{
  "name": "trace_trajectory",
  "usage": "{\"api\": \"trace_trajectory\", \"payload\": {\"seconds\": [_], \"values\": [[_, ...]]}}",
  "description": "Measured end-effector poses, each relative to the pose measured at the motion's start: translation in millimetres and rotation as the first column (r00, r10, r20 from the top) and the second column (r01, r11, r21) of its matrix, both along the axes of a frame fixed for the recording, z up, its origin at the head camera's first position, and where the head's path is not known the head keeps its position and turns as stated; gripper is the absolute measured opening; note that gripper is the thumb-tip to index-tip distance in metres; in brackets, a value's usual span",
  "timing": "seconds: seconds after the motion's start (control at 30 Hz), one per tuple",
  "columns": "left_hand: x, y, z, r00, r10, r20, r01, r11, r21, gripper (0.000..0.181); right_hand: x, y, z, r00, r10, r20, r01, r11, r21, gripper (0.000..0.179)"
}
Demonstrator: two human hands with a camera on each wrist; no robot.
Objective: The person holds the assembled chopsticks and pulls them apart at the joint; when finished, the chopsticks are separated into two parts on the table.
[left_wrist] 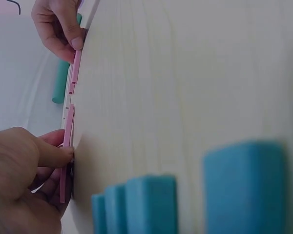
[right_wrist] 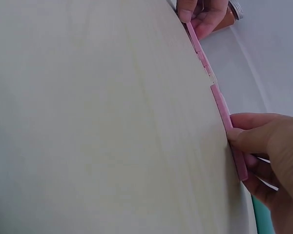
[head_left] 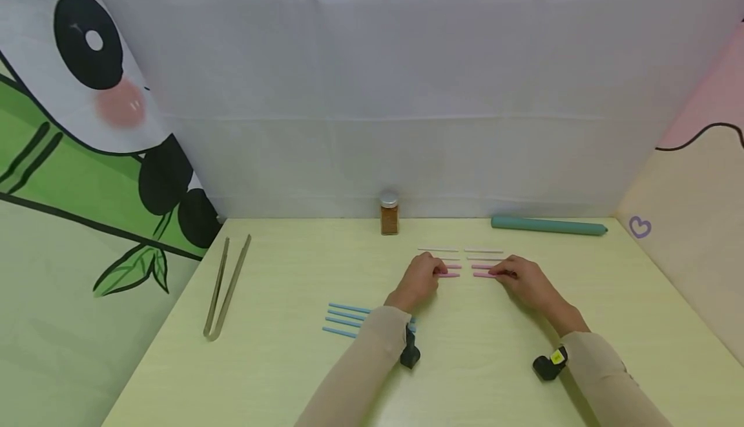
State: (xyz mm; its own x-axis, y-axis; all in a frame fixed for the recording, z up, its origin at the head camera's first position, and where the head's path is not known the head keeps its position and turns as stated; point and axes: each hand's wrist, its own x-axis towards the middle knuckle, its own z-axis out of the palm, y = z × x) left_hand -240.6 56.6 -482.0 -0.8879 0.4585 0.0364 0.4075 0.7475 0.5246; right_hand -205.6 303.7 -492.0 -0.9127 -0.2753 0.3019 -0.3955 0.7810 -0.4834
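Note:
Thumb and fingers of my left hand (head_left: 417, 280) pinch a pink stick (left_wrist: 69, 124), which lies along the table in the left wrist view. Opposite it, my right hand (head_left: 525, 280) pinches another pink stick (right_wrist: 222, 106) between thumb and fingers. The two sticks point end to end with a small gap between them. Just behind, a second pink stick (head_left: 454, 266) shows by the left hand and one more pink stick (head_left: 481, 266) by the right. Farther back lie paler thin sticks (head_left: 438, 249) in two matching columns, partly hidden by the hands.
Several blue sticks (head_left: 340, 332) lie side by side, partly under my left forearm. Metal tongs (head_left: 231, 285) rest at the table's left. At the back stand a jar (head_left: 389, 219) with brown contents and, lying to its right, a green cylinder (head_left: 548, 225). A white sheet (head_left: 372, 91) hangs behind.

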Motion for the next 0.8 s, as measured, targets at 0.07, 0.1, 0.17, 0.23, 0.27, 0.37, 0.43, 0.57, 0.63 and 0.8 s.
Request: {"api": "trace_trajectory", "payload": {"seconds": [0.07, 0.1, 0.17, 0.23, 0.27, 0.37, 0.43, 0.57, 0.63, 0.8], "values": [[0.7, -0.3, 0.3, 1.0, -0.002, -0.005, 0.002, 1.0, 0.004, 0.018, -0.3, 0.4, -0.6, 1.0, -0.003, -0.006, 0.003, 1.0, 0.0, 0.013], [1.0, -0.4, 0.6, 1.0, -0.007, -0.011, 0.007, 1.0, 0.007, 0.018, -0.2, 0.8, -0.9, 1.0, -0.003, -0.005, 0.003, 1.0, -0.004, 0.014], [1.7, -0.9, 1.1, 1.0, -0.015, -0.028, 0.015, 1.0, 0.009, 0.019, -0.1, 1.8, -1.8, 1.0, 0.0, -0.007, 0.0, 1.0, -0.003, 0.015], [2.9, -1.4, 1.9, 0.999, -0.018, -0.037, 0.019, 1.0, 0.012, 0.021, 0.3, 2.1, -2.2, 1.0, 0.004, -0.014, -0.004, 1.0, 0.009, 0.016], [3.4, -1.5, 2.5, 0.999, -0.019, -0.038, 0.019, 1.0, 0.01, 0.022, 0.5, 2.2, -2.2, 1.0, 0.009, -0.017, -0.008, 1.0, 0.013, 0.017], [4.4, -1.3, 3.0, 0.999, -0.019, -0.045, 0.02, 1.0, 0.007, 0.022, 1.2, 2.5, -1.9, 1.0, 0.014, -0.018, -0.013, 0.999, 0.032, 0.018], [5.0, -1.1, 2.9, 0.998, -0.022, -0.057, 0.022, 1.0, 0.0, 0.021, 1.4, 2.2, -1.2, 1.0, 0.006, -0.014, -0.005, 0.999, 0.042, 0.018], [6.8, -2.9, 4.3, 0.994, -0.035, -0.105, 0.035, 0.999, -0.002, 0.019, 3.2, -1.7, 1.8, 1.0, -0.01, -0.008, 0.01, 0.999, 0.043, 0.018], [7.8, -6.3, 7.6, 0.991, -0.04, -0.124, 0.04, 0.999, -0.009, 0.018, 4.4, -5.5, 4.0, 1.0, -0.009, -0.021, 0.009, 0.999, 0.038, 0.019], [5.1, -23.7, 23.9, 0.993, -0.042, -0.108, 0.042, 0.999, 0.004, 0.015, 7.3, -19.9, 11.1, 0.999, 0.027, -0.03, -0.028, 0.999, -0.019, 0.021]]}}
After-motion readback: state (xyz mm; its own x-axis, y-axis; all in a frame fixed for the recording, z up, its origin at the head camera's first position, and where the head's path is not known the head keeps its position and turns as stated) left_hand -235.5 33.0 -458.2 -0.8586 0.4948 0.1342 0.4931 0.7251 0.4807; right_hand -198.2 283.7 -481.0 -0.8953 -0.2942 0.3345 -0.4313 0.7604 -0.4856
